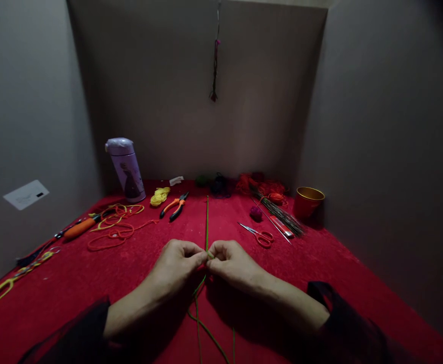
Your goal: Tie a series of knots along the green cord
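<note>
My left hand and my right hand meet at the middle of the red table, fingers pinched together. Between the fingertips they grip a thin green stem wire that runs straight away from me toward the back wall. Green cord trails from the pinch down toward me in loose strands. The exact point of contact is hidden by my fingers.
Red-handled scissors, a bundle of thin wires, a gold-rimmed red cup at right. Orange pliers, yellow yarn, orange cord, a lilac bottle at left. A braided strand hangs on the back wall.
</note>
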Demonstrator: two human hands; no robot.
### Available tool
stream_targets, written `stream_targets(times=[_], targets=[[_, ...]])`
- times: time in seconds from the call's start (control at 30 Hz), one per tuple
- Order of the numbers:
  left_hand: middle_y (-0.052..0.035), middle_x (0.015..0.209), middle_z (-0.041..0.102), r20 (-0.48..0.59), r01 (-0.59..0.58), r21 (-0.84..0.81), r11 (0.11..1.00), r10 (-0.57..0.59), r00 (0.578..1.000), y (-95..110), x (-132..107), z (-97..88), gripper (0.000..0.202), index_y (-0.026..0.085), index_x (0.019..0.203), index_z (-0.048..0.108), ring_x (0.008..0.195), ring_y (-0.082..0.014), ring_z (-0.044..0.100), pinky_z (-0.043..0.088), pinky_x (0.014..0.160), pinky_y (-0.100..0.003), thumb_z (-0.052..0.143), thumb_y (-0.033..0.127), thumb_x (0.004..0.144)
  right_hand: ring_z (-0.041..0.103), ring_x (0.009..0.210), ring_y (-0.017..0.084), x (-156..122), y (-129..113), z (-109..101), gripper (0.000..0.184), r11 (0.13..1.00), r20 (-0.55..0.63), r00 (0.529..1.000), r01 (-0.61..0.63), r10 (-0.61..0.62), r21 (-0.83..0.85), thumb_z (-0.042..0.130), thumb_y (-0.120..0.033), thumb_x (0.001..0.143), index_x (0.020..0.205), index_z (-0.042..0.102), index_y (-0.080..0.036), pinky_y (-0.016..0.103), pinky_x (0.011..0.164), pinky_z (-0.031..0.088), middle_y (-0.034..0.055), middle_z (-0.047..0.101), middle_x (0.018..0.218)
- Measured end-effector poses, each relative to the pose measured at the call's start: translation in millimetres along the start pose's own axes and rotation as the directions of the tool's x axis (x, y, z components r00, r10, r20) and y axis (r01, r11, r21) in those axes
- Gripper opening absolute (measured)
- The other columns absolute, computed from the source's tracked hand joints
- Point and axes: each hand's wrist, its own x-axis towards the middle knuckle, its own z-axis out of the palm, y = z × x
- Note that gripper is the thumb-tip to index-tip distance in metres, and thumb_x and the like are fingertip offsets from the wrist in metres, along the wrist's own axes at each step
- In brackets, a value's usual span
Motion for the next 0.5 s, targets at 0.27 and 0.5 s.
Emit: stream_targets(times=[0.27, 0.5], targets=[[0.0018, 0.048, 0.052, -0.078, -0.044, -0.045, 0.998, 0.04, 0.996, -10.0, 5.7, -0.3, 0.023, 0.014, 0.058, 0.056, 0.044, -0.0094, 0.045, 0.032, 0.044, -0.02, 0.063, 0.033, 0.067, 0.045, 0.05, 0.012, -37.5, -31.3, 1.3, 0.026, 0.804, -0.09, 0.978, 0.099, -0.187, -0.587, 0.044, -0.03, 0.086, 0.069, 0.059, -0.018, 0.027, 0.049, 0.02, 0.0052, 0.062, 0.063], [0.0047, 0.043, 0.048, 0.193, 0.17, -0.278, 0.945, -0.118, 0.974, -1.2, -2.8, 0.0, 0.029, 0.015, 0.063, 0.051, 0.028, -0.0006, 0.02, 0.007, 0.033, -0.019, 0.056, 0.042, 0.073, 0.045, 0.044, 0.015, -87.0, -4.8, 47.6, 0.009, 0.699, 0.164, 0.971, 0.238, -0.173, -0.674, 0.053, -0.024, 0.079, 0.076, 0.062, -0.022, 0.028, 0.044, 0.02, 0.0044, 0.058, 0.053]])
